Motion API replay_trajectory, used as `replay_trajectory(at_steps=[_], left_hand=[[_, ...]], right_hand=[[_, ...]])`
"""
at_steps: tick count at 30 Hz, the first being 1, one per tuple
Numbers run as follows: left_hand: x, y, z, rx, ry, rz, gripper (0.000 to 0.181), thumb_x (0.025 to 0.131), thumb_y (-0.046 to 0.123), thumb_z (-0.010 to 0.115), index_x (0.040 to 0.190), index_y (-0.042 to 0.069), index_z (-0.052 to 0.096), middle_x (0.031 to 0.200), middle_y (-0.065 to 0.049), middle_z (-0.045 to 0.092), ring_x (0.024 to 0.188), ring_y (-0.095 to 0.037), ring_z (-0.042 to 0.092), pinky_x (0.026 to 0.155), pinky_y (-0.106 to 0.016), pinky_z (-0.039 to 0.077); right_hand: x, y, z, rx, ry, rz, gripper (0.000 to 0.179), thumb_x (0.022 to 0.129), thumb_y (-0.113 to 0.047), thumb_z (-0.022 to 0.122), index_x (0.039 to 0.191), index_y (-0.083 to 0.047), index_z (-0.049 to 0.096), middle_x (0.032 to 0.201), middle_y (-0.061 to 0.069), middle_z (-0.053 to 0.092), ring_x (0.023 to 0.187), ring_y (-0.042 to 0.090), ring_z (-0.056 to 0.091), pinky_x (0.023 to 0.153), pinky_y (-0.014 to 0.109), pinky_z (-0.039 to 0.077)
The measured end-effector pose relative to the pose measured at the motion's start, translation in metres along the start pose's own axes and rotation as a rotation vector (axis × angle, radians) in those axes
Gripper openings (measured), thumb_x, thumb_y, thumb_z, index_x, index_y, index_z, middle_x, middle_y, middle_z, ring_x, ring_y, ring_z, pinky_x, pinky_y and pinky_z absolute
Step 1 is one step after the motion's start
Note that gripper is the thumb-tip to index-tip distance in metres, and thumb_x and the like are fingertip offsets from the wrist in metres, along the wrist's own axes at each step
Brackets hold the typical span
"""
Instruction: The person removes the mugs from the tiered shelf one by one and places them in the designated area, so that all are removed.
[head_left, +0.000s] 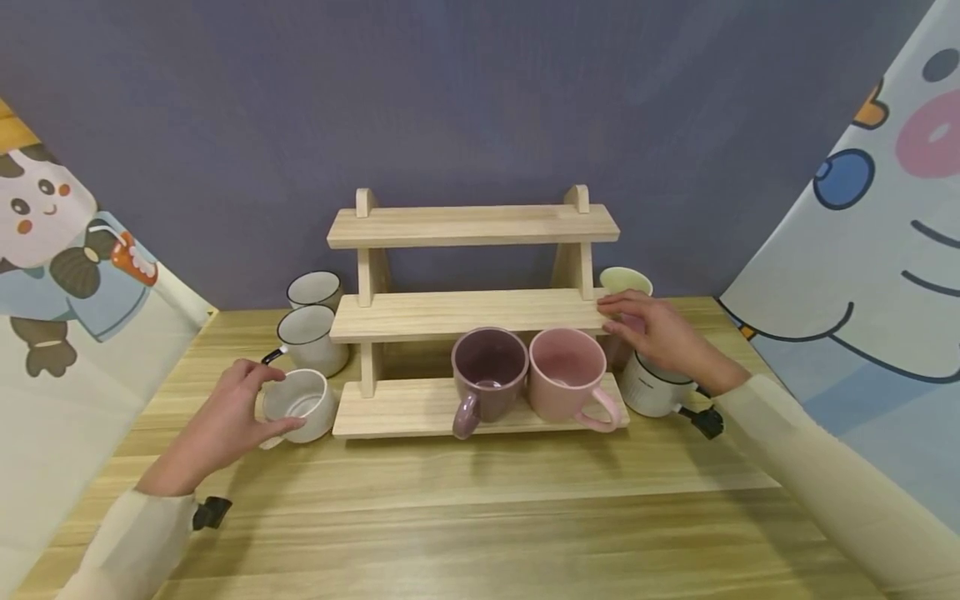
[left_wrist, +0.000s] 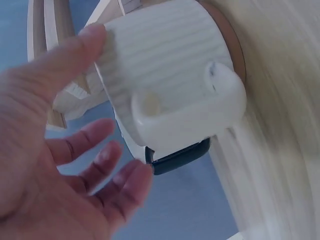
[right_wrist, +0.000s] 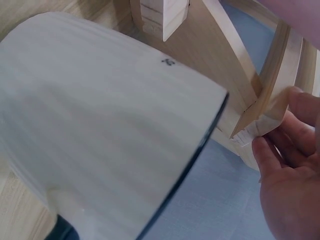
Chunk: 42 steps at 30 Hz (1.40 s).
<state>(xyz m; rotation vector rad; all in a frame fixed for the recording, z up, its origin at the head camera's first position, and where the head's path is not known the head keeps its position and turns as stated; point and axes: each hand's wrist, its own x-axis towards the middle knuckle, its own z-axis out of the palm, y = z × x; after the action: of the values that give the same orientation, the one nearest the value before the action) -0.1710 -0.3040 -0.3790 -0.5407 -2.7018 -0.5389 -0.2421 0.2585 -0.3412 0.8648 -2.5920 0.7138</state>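
Note:
My left hand (head_left: 228, 425) reaches around a small white ribbed mug (head_left: 318, 408) left of the shelf. In the left wrist view the thumb lies by the mug's rim, while the spread fingers (left_wrist: 102, 160) stand near its handle, not curled round it. My right hand (head_left: 652, 329) pinches the right end of the middle board of a three-tier wooden display shelf (head_left: 465, 312); the right wrist view shows its fingers (right_wrist: 267, 157) at the board's end. A purple mug (head_left: 491, 375) and a pink mug (head_left: 566, 375) stand on the lowest board, handles toward me.
Two black-rimmed white mugs (head_left: 315, 342) stand behind the ribbed one. Right of the shelf are a pale green mug (head_left: 622, 279), a partly hidden pinkish mug, and a black-rimmed white mug (head_left: 648, 392) under my right wrist. A dark cloth wall (head_left: 465, 100) rises behind.

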Motion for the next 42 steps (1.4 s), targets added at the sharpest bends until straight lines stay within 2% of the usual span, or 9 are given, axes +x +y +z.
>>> replay_trajectory(at_steps=[6,12,19,30,36,42], left_hand=[[0.0,-0.002,-0.004,0.053,0.066,-0.009,0.055,0.055,0.023,0.092,0.089,-0.005,0.058,0.086,-0.018,0.048,0.077,-0.036,0.043,0.065,-0.044,0.035],[0.002,-0.005,-0.005,0.072,0.097,0.002,0.053,0.055,0.02,0.091,0.087,-0.005,0.058,0.085,-0.02,0.049,0.075,-0.035,0.043,0.064,-0.044,0.034],[0.001,-0.009,-0.008,0.094,0.087,-0.051,0.053,0.055,0.02,0.092,0.086,-0.005,0.057,0.084,-0.021,0.047,0.075,-0.037,0.041,0.064,-0.044,0.033],[0.005,-0.009,-0.008,0.089,0.073,-0.102,0.049,0.058,0.022,0.089,0.083,-0.002,0.056,0.084,-0.02,0.045,0.077,-0.038,0.038,0.065,-0.048,0.029],[0.006,-0.009,-0.007,0.092,0.08,-0.079,0.053,0.058,0.022,0.09,0.09,-0.007,0.059,0.085,-0.021,0.048,0.077,-0.039,0.041,0.065,-0.048,0.031],[0.008,-0.003,-0.007,0.075,0.082,-0.039,0.051,0.067,0.023,0.085,0.097,-0.008,0.06,0.09,-0.022,0.052,0.084,-0.04,0.043,0.072,-0.049,0.033]], right_hand=[[0.0,0.002,-0.001,0.002,0.001,-0.013,0.026,0.089,-0.006,0.066,0.113,0.003,0.065,0.119,0.014,0.059,0.11,0.033,0.054,0.091,0.05,0.043],[0.002,0.0,-0.002,0.006,-0.005,0.002,0.027,0.089,-0.007,0.065,0.115,0.002,0.064,0.12,0.014,0.059,0.11,0.033,0.055,0.092,0.05,0.041],[0.002,-0.001,0.001,0.007,-0.002,-0.004,0.027,0.089,-0.007,0.066,0.115,0.001,0.065,0.12,0.013,0.06,0.111,0.032,0.055,0.093,0.049,0.041],[-0.002,0.0,0.002,-0.001,-0.001,0.011,0.027,0.089,-0.007,0.066,0.115,0.002,0.065,0.12,0.013,0.059,0.108,0.032,0.056,0.092,0.05,0.042],[-0.003,0.0,0.002,0.002,-0.002,0.005,0.028,0.089,-0.007,0.065,0.115,0.002,0.065,0.12,0.013,0.059,0.108,0.032,0.056,0.091,0.05,0.042],[0.0,0.0,0.001,-0.009,0.012,-0.035,0.026,0.088,-0.005,0.066,0.113,0.002,0.066,0.118,0.014,0.06,0.107,0.032,0.057,0.09,0.049,0.043]])
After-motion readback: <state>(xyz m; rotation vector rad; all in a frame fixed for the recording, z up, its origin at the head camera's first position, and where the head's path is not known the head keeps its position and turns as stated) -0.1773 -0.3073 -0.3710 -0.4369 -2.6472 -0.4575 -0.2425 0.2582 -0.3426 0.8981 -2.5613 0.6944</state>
